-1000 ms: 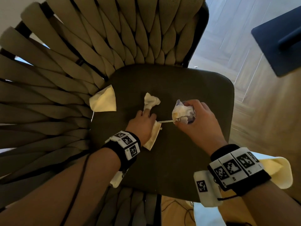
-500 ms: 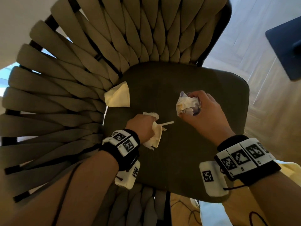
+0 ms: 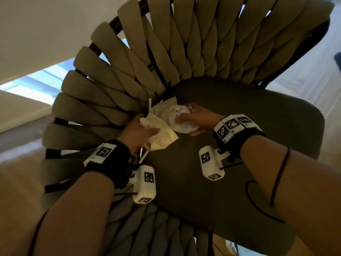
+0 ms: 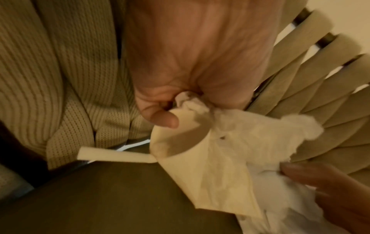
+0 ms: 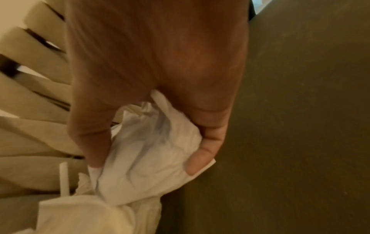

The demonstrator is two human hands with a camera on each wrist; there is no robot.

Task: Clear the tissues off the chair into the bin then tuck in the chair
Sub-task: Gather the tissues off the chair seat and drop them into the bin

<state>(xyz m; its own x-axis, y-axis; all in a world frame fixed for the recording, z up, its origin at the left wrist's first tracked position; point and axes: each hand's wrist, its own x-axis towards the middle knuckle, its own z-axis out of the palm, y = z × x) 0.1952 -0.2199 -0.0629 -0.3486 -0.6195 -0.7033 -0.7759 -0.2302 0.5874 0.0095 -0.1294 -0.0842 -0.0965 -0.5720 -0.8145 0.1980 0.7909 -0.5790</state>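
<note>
The chair has a dark olive seat [image 3: 239, 126] and a back of woven beige straps [image 3: 184, 52]. At the seat's back-left corner my left hand [image 3: 147, 130] grips a cream tissue [image 3: 162, 139] together with a thin white stick [image 3: 149, 106]. The left wrist view shows the fist closed on the cream tissue [image 4: 210, 174] and the stick [image 4: 114, 156]. Beside it my right hand [image 3: 184, 119] grips a white crumpled tissue [image 3: 184, 126], with fingers and thumb curled round that tissue [image 5: 150, 150]. More crumpled tissue [image 3: 164, 108] sits between the hands against the straps.
A pale wall or panel [image 3: 46, 34] stands behind the chair at the left. Wooden floor [image 3: 304, 74] shows at the right, with a dark blue object [image 3: 338, 60] at the frame's edge. No bin is in view.
Both hands have moved from mid-seat to the back-left corner, still holding their tissues. They now meet where the cream folded tissue lay. The left hand's stick now points toward the straps.
</note>
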